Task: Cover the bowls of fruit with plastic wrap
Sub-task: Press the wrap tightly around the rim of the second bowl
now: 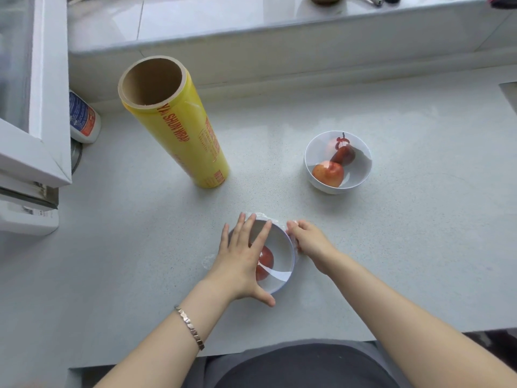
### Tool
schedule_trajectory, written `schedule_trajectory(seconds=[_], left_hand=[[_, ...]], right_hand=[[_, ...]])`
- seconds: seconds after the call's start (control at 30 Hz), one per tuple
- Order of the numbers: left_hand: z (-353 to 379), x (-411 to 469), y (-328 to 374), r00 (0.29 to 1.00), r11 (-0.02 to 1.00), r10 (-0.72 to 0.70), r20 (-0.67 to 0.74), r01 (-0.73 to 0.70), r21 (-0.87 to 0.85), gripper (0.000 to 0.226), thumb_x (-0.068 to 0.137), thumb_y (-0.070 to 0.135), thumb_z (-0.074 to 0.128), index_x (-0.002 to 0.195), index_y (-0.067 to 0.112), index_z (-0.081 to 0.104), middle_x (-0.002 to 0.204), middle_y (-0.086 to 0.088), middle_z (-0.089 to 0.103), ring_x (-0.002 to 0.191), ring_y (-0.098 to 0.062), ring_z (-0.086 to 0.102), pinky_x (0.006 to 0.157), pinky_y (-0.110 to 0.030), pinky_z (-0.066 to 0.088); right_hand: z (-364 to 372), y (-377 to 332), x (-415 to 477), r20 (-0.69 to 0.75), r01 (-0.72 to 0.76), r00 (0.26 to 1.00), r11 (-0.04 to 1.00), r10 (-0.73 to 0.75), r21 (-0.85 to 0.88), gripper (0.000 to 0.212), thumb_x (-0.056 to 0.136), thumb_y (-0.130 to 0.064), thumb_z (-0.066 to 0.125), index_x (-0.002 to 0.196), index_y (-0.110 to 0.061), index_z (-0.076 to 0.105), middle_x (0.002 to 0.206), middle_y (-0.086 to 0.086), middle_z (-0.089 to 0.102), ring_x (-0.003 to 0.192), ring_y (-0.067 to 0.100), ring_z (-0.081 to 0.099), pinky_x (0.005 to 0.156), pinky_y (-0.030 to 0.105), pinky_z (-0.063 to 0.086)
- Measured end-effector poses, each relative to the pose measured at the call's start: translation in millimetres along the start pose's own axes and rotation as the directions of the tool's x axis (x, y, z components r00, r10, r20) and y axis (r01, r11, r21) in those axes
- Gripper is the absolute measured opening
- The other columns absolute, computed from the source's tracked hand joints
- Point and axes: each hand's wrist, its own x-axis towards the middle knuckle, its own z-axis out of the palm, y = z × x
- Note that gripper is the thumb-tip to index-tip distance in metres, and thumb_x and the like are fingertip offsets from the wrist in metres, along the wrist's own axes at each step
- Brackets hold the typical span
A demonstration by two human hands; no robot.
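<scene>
A white bowl point(282, 247) with red fruit inside stands near the counter's front edge, with clear plastic wrap stretched across its top. My left hand point(240, 261) lies flat on the wrap with fingers spread, hiding part of the fruit. My right hand point(307, 242) is against the bowl's right side, fingers curled on the wrap's edge there. A second white bowl point(361, 169) holding an apple and a dark red pear sits further back to the right, also under wrap. The yellow plastic wrap roll point(179, 130) stands upright at the back left.
The grey counter point(405, 261) has a raised ledge along the back. A white bottle with a blue and orange label point(84, 119) sits in the left corner beside a white window frame point(47, 113). A cut-out edge shows at the far right.
</scene>
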Motion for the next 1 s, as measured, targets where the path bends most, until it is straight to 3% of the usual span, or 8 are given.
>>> schedule_trajectory(seconds=[0.1, 0.3, 0.47, 0.73, 0.83, 0.9, 0.93, 1.0], left_hand=[[-1.7, 4.9, 6.5, 0.999, 0.999, -0.041, -0.004, 0.041, 0.033, 0.145, 0.047, 0.073, 0.072, 0.142, 0.022, -0.026, 0.152, -0.012, -0.019, 0.140, -0.031, -0.022, 0.113, -0.050, -0.012], [0.0, 8.6, 14.7, 0.994, 0.994, -0.108, -0.011, 0.108, 0.030, 0.144, 0.047, 0.071, 0.072, 0.143, 0.020, -0.022, 0.149, -0.013, -0.010, 0.140, -0.033, -0.008, 0.114, -0.052, -0.004], [-0.2, 8.6, 13.9, 0.994, 0.994, -0.110, -0.004, 0.110, 0.023, 0.143, 0.048, 0.071, 0.072, 0.143, 0.021, -0.023, 0.149, -0.013, -0.011, 0.140, -0.033, -0.008, 0.115, -0.049, -0.004], [-1.1, 8.7, 16.1, 0.992, 0.991, -0.127, -0.011, 0.128, 0.037, 0.142, 0.049, 0.072, 0.070, 0.144, 0.019, -0.022, 0.149, -0.016, -0.008, 0.139, -0.034, -0.005, 0.115, -0.047, -0.001], [1.0, 7.7, 22.0, 0.970, 0.970, -0.242, -0.014, 0.241, -0.035, 0.142, 0.048, 0.076, 0.066, 0.144, 0.017, -0.021, 0.148, -0.016, -0.008, 0.139, -0.035, -0.004, 0.115, -0.047, 0.002], [1.4, 7.8, 26.7, 0.930, 0.924, -0.367, -0.016, 0.362, -0.126, 0.143, 0.047, 0.078, 0.065, 0.143, 0.016, -0.020, 0.148, -0.016, -0.008, 0.139, -0.036, -0.002, 0.115, -0.047, 0.005], [1.1, 7.8, 28.5, 0.911, 0.898, -0.413, -0.013, 0.404, -0.171, 0.144, 0.047, 0.079, 0.066, 0.144, 0.016, -0.020, 0.147, -0.017, -0.007, 0.139, -0.036, -0.001, 0.114, -0.047, 0.007], [0.1, 6.8, 30.2, 0.893, 0.865, -0.450, 0.008, 0.438, -0.244, 0.144, 0.047, 0.077, 0.068, 0.144, 0.016, -0.018, 0.148, -0.016, -0.006, 0.139, -0.035, 0.000, 0.113, -0.045, 0.011]], right_hand=[[4.3, -1.4, -6.1, -0.160, 0.179, 0.970, 0.983, -0.182, -0.034, 0.025, 0.096, -0.024, 0.040, 0.072, -0.019, 0.042, 0.066, -0.002, 0.048, 0.064, 0.014, 0.044, 0.067, 0.029, 0.037], [7.8, -0.7, -13.5, -0.295, 0.347, 0.861, 0.902, -0.415, -0.257, 0.018, 0.096, -0.023, 0.041, 0.080, -0.016, 0.042, 0.057, -0.006, 0.040, 0.056, 0.009, 0.039, 0.055, 0.022, 0.029], [-4.7, 5.3, -9.2, -0.324, 0.368, 0.825, 0.875, -0.463, -0.314, 0.016, 0.095, -0.020, 0.044, 0.080, -0.016, 0.042, 0.053, -0.007, 0.035, 0.049, 0.007, 0.038, 0.051, 0.018, 0.029], [-3.1, 10.8, 16.2, -0.344, 0.152, 0.911, 0.960, -0.229, -0.237, 0.018, 0.093, -0.023, 0.049, 0.078, -0.012, 0.048, 0.059, -0.004, 0.043, 0.065, 0.021, 0.044, 0.061, 0.028, 0.030], [-6.7, 4.3, 16.6, -0.330, 0.046, 0.940, 0.993, -0.080, -0.111, 0.034, 0.092, -0.032, 0.050, 0.063, -0.015, 0.047, 0.056, -0.001, 0.046, 0.050, 0.010, 0.051, 0.054, 0.023, 0.037], [-11.1, 1.6, 10.0, -0.205, -0.006, 0.978, 0.990, 0.035, 0.139, 0.038, 0.096, -0.036, 0.041, 0.066, -0.014, 0.051, 0.061, 0.003, 0.054, 0.044, 0.001, 0.055, 0.050, 0.013, 0.043], [-13.3, 2.6, 7.1, -0.113, -0.047, 0.991, 0.974, 0.073, 0.224, 0.040, 0.096, -0.038, 0.038, 0.073, -0.011, 0.056, 0.069, 0.005, 0.059, 0.052, 0.004, 0.060, 0.058, 0.014, 0.047], [-16.8, 7.0, 1.6, 0.056, -0.103, 0.994, 0.978, 0.095, 0.180, 0.045, 0.096, -0.040, 0.037, 0.087, -0.004, 0.063, 0.085, 0.009, 0.066, 0.075, 0.015, 0.064, 0.081, 0.026, 0.050]])
